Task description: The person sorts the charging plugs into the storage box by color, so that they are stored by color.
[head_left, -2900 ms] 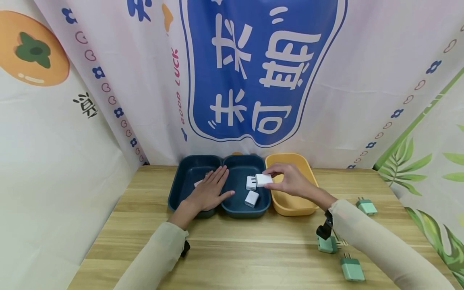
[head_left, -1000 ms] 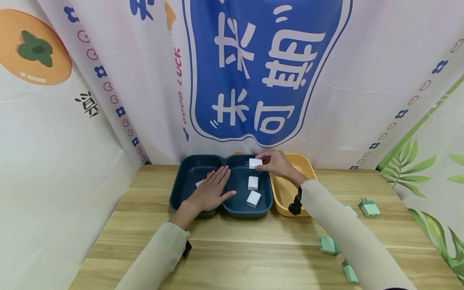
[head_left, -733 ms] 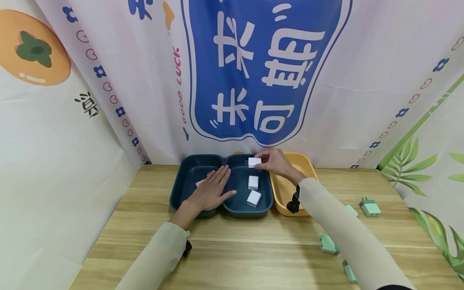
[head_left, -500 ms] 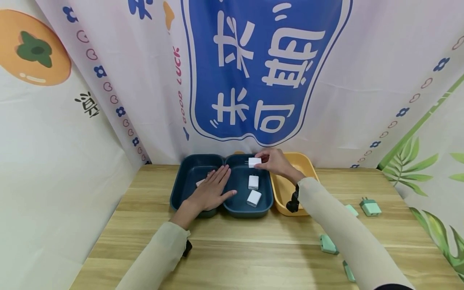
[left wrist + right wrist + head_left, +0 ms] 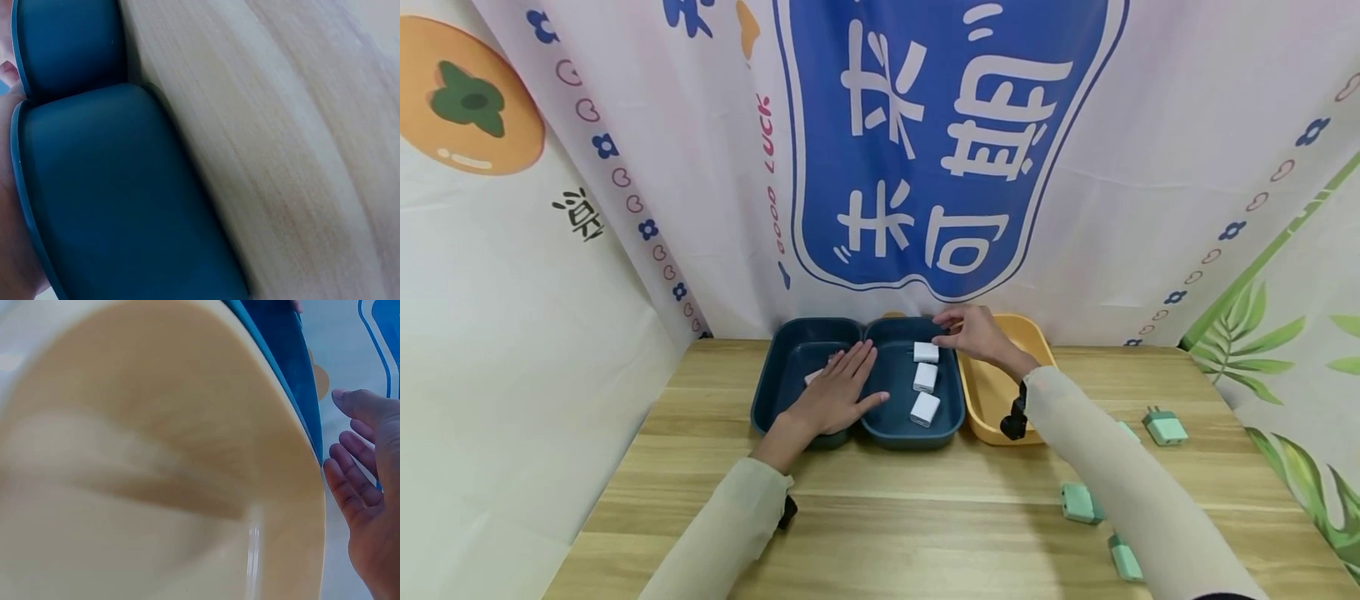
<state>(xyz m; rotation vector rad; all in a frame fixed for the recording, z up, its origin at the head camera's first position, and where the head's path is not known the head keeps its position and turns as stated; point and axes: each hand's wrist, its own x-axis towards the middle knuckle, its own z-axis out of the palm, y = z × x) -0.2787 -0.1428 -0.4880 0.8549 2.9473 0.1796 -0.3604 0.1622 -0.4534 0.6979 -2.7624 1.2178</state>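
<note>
Three white charger plugs stand in a column inside the middle dark blue bin (image 5: pixel 889 421): the far plug (image 5: pixel 926 353), the middle plug (image 5: pixel 925 377) and the near plug (image 5: pixel 924 410). My right hand (image 5: pixel 979 335) hovers at that bin's far right corner, thumb and fingers spread apart, holding nothing. In the right wrist view its fingers (image 5: pixel 350 481) are parted too. My left hand (image 5: pixel 829 393) lies with straight fingers across the adjoining rims of the middle bin and the left dark blue bin (image 5: pixel 778 392). Partly hidden beneath it is a pale pink object (image 5: pixel 812 377) in the left bin.
A yellow bin (image 5: pixel 992 404) stands right of the middle one, under my right wrist. Several green charger plugs (image 5: pixel 1166 427) lie on the wooden table (image 5: pixel 910 525) at the right, some partly covered by my right sleeve (image 5: pixel 1120 467). A printed cloth (image 5: pixel 737 275) hangs behind the bins.
My right hand has carried the white charger plug to the far end of the middle bin and let go of it. The left hand has stayed where it was.
</note>
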